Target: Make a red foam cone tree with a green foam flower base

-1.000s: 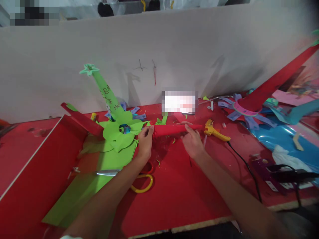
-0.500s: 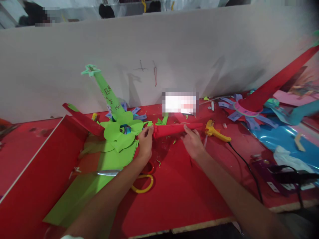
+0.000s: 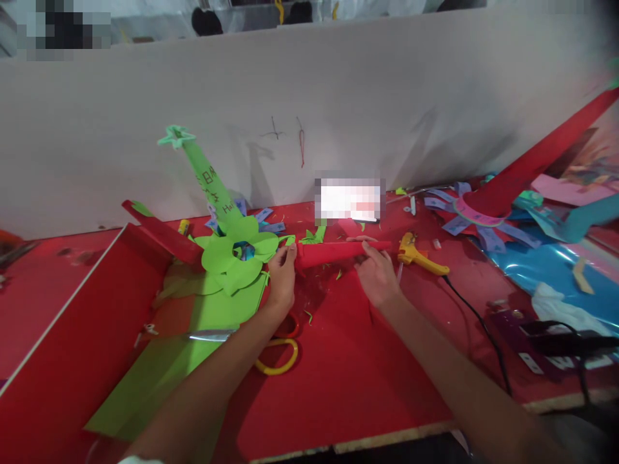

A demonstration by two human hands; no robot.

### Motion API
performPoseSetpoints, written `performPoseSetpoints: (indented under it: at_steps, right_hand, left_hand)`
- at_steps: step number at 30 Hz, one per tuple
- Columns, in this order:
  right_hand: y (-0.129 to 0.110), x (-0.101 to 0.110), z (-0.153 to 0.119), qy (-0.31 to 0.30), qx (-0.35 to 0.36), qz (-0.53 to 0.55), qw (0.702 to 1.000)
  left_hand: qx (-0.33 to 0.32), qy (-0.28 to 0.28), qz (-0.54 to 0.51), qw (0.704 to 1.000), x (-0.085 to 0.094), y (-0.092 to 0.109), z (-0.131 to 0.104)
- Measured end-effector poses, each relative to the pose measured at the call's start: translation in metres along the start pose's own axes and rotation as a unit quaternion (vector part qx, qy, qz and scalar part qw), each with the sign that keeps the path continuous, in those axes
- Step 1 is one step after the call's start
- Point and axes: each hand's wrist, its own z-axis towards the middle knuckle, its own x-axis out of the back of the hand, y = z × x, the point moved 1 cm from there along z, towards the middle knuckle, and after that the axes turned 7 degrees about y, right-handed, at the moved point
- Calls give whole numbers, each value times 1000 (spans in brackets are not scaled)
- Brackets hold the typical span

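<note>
A slim red rolled cone (image 3: 329, 253) lies sideways between my two hands, just above the red table. My left hand (image 3: 283, 274) is closed at its wider end, with a bit of green there. Farther along, near the narrow end, my right hand (image 3: 378, 274) pinches the cone between thumb and fingers. Beside my left hand rests a green paper flower (image 3: 265, 247) with a round hole. Behind the flower stands a green cone with writing (image 3: 213, 177), topped by a pale green star. Scissors (image 3: 276, 356) with red and yellow handles lie partly under my left forearm.
A yellow glue gun (image 3: 420, 256) with a black cord lies right of my right hand. Green sheets (image 3: 159, 380) and a red box (image 3: 82, 322) are at the left. Another red cone (image 3: 541, 161) leans at the right, near a purple box (image 3: 527, 345). A white partition (image 3: 367, 96) stands behind.
My right hand has shifted slightly along the red cone, its fingers curling more over the top. The cone's narrow tip has moved a little. My left hand stays nearly still.
</note>
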Motion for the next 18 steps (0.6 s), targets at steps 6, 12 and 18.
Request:
performPoseSetpoints:
  at_steps: [6, 12, 18]
  right_hand:
    - [-2, 4, 3, 31, 11, 5, 999]
    - [-3, 2, 2, -6, 7, 5, 1000]
    - [-1, 2, 2, 33, 1, 12, 999]
  left_hand:
    - [7, 35, -33, 999, 0, -6, 3]
    - [-26, -1, -10, 1000, 0, -1, 1]
    - [-29, 1, 7, 1000, 0, -1, 1]
